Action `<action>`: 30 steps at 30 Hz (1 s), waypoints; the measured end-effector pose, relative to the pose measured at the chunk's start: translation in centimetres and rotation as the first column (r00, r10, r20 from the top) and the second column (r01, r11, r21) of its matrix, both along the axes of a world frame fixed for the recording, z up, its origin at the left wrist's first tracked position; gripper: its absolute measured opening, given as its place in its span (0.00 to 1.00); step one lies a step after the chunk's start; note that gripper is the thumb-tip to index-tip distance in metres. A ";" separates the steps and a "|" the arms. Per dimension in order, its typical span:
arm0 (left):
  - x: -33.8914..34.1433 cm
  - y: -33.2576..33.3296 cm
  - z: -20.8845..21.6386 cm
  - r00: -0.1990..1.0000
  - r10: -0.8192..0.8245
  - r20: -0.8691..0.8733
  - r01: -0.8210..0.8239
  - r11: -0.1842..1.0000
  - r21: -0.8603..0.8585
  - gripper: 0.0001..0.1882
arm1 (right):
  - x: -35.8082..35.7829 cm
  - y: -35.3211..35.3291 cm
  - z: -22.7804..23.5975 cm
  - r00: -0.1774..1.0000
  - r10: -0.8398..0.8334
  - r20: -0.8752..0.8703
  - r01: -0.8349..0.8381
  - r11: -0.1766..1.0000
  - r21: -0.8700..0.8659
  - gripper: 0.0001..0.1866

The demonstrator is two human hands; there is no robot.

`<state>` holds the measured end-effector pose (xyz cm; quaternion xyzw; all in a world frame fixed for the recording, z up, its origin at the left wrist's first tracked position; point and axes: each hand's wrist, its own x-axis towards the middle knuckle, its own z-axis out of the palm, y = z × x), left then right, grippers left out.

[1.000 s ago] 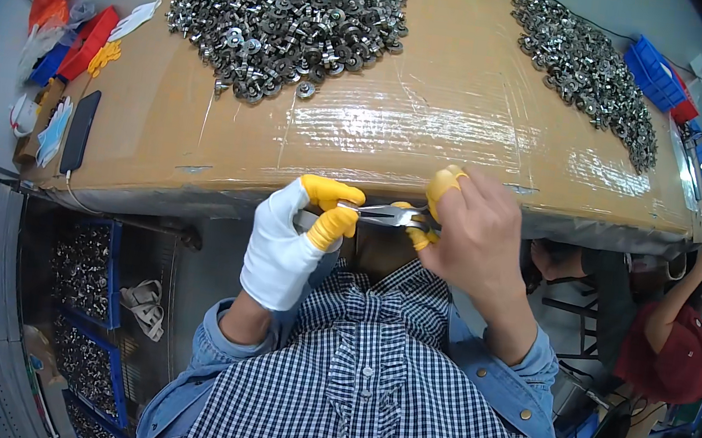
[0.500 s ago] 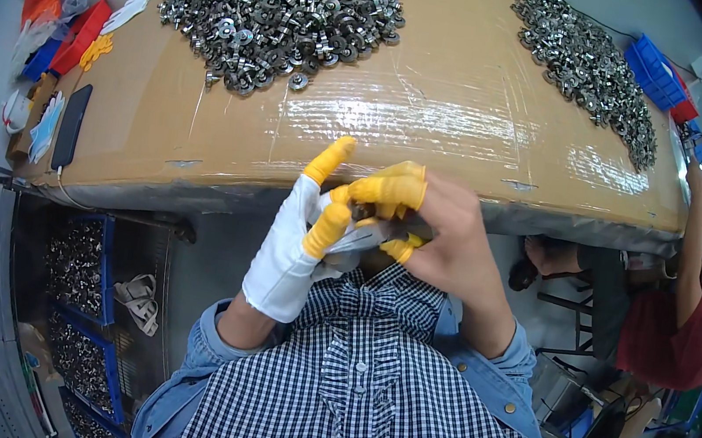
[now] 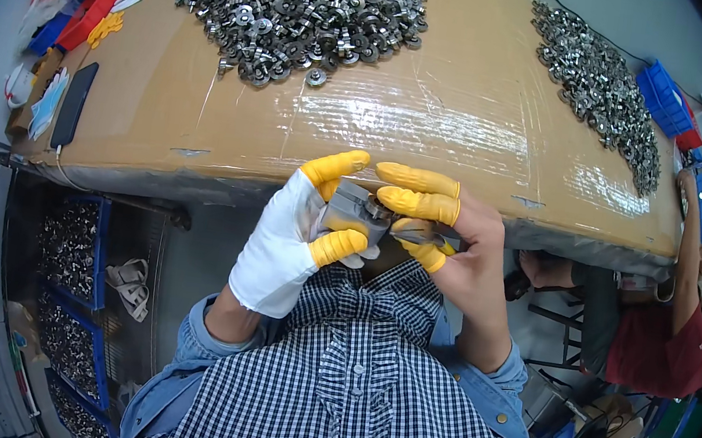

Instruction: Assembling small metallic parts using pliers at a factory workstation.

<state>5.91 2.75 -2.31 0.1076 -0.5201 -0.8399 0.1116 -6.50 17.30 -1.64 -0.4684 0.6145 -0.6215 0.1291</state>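
Note:
My left hand point(image 3: 281, 241), in a white glove with yellow finger covers, is closed around a smooth grey block point(image 3: 354, 211) held before my chest. At the block's right side sits a small round metal part point(image 3: 379, 210), which the fingertips of my right hand point(image 3: 463, 243) touch. Yellow covers wrap those fingers too, while the palm is bare. Between the right thumb and fingers lies a slim dark tool point(image 3: 420, 232) with a yellow edge; its exact kind is hidden.
A large heap of small metal parts point(image 3: 308, 9) lies on the cardboard-covered table point(image 3: 464, 101), a smaller heap point(image 3: 599, 83) to its right. A phone point(image 3: 73, 107) lies at the left. Below stand blue crates point(image 3: 102, 257) of parts. A co-worker in a red shirt point(image 3: 653, 347) sits at the right.
My hands have spread apart slightly and turned, bringing the grey block into clearer view. The right hand has shifted a little rightward. The table scene has moved slightly right in the view.

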 end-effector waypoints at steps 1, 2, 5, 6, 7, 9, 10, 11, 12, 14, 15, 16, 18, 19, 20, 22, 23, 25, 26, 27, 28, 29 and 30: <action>0.0 0.0 -0.1 0.999 0.027 -0.030 -0.027 1.000 0.008 0.41 | 0.1 0.0 0.1 1.000 0.010 0.027 -0.010 1.000 -0.018 0.24; 0.0 0.0 -0.1 0.998 0.041 -0.038 -0.040 0.999 0.012 0.41 | 0.1 0.2 0.3 1.000 0.024 0.018 -0.023 1.000 -0.015 0.24; 0.2 -0.1 -0.2 0.996 0.058 -0.066 -0.060 0.998 -0.018 0.37 | -0.3 1.9 1.4 0.980 0.101 0.175 -0.127 0.981 0.146 0.26; 0.2 -0.2 -0.3 0.995 0.065 -0.074 -0.067 0.997 -0.027 0.36 | -0.4 2.0 1.6 0.966 0.118 0.228 -0.165 0.966 0.198 0.27; 0.3 -0.1 -0.4 0.994 0.073 -0.078 -0.075 0.997 -0.021 0.36 | -0.3 2.0 1.7 0.967 0.124 0.224 -0.171 0.964 0.204 0.27; 0.2 -0.1 -0.7 0.995 0.055 -0.085 -0.060 0.997 -0.046 0.34 | -0.2 1.8 1.8 0.980 0.131 0.150 -0.159 0.968 0.193 0.27; 0.2 -0.1 -0.8 0.995 0.046 -0.087 -0.052 0.997 -0.058 0.33 | -0.1 1.8 1.8 0.984 0.135 0.114 -0.154 0.970 0.186 0.27; 0.2 -0.1 -1.0 0.995 0.037 -0.088 -0.043 0.996 -0.072 0.32 | -0.1 1.7 1.8 0.987 0.137 0.079 -0.149 0.973 0.178 0.27; 0.2 -0.2 -1.1 0.996 0.036 -0.087 -0.042 0.997 -0.070 0.32 | -0.2 1.7 1.8 0.987 0.136 0.081 -0.149 0.972 0.180 0.27; 0.2 -0.4 -1.4 0.995 0.025 -0.097 -0.037 0.992 -0.117 0.31 | -0.9 1.6 1.6 0.981 0.173 0.090 -0.186 0.971 0.153 0.27; 0.2 -0.4 -1.5 0.995 0.018 -0.102 -0.032 0.989 -0.142 0.31 | -1.1 1.6 1.5 0.977 0.191 0.094 -0.202 0.969 0.139 0.27; 0.2 -0.5 -1.5 0.994 0.009 -0.106 -0.027 0.986 -0.166 0.31 | -1.2 1.6 1.5 0.973 0.207 0.099 -0.218 0.968 0.124 0.27; 0.3 -0.6 -1.6 0.994 0.014 -0.111 -0.031 0.989 -0.145 0.31 | -1.1 1.7 1.9 0.977 0.198 0.079 -0.208 0.968 0.141 0.27; 0.4 -0.6 -1.6 0.993 0.024 -0.119 -0.038 0.992 -0.124 0.31 | -0.9 1.7 2.2 0.979 0.194 0.057 -0.200 0.967 0.158 0.27; 0.4 -0.7 -1.7 0.991 0.033 -0.126 -0.046 0.994 -0.103 0.32 | -0.8 1.7 2.5 0.981 0.189 0.035 -0.192 0.965 0.175 0.26; 0.4 -0.6 -1.7 0.991 0.036 -0.129 -0.047 0.996 -0.082 0.32 | -0.7 1.7 2.3 0.984 0.179 0.017 -0.179 0.965 0.192 0.26; 0.3 -0.4 -1.8 0.990 0.035 -0.134 -0.048 0.994 -0.097 0.32 | -0.7 1.7 2.0 0.983 0.183 0.007 -0.182 0.970 0.164 0.26; 0.1 -0.1 -1.8 0.989 0.033 -0.143 -0.051 0.991 -0.126 0.32 | -0.8 1.7 1.1 0.981 0.192 -0.015 -0.190 0.976 0.109 0.25; 0.1 -0.1 -1.9 0.989 0.032 -0.148 -0.053 0.989 -0.141 0.32 | -0.7 1.7 0.9 0.980 0.196 -0.027 -0.194 0.978 0.081 0.25; 0.1 -0.1 -2.0 0.989 0.030 -0.145 -0.051 0.989 -0.141 0.32 | -0.7 1.7 0.9 0.981 0.195 -0.025 -0.192 0.978 0.080 0.25; 0.1 -0.1 -2.2 0.988 0.045 -0.149 -0.065 0.989 -0.132 0.31 | -0.6 1.7 1.0 0.982 0.186 -0.026 -0.182 0.978 0.100 0.25; 0.1 -0.1 -2.4 0.987 0.060 -0.152 -0.079 0.989 -0.122 0.31 | -0.6 1.7 1.0 0.984 0.177 -0.027 -0.173 0.978 0.120 0.25; 0.1 -0.1 -2.5 0.985 0.075 -0.155 -0.093 0.989 -0.113 0.31 | -0.5 1.7 1.1 0.985 0.169 -0.029 -0.163 0.977 0.140 0.25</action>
